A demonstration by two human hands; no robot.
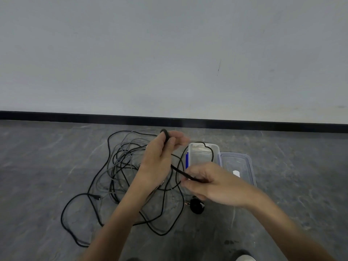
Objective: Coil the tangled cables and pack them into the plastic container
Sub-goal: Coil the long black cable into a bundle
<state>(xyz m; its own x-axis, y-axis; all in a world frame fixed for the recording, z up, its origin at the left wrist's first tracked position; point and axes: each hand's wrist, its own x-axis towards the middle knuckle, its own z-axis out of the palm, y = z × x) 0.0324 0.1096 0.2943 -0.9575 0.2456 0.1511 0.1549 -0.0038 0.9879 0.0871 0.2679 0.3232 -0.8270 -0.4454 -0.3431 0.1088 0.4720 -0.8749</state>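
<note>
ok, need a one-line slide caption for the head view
A black cable held between left hand and right hand above the tangled cables; open plastic container and lid lie beside.

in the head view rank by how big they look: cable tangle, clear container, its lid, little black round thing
1. cable tangle, widest by far
2. clear container and lid: alike, and the right hand hides part of the container, so tied
3. black round thing, smallest

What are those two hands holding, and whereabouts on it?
Both hold one black cable. The left hand grips a bend of it between thumb and fingers; the right hand pinches the stretch running down from there.
</note>
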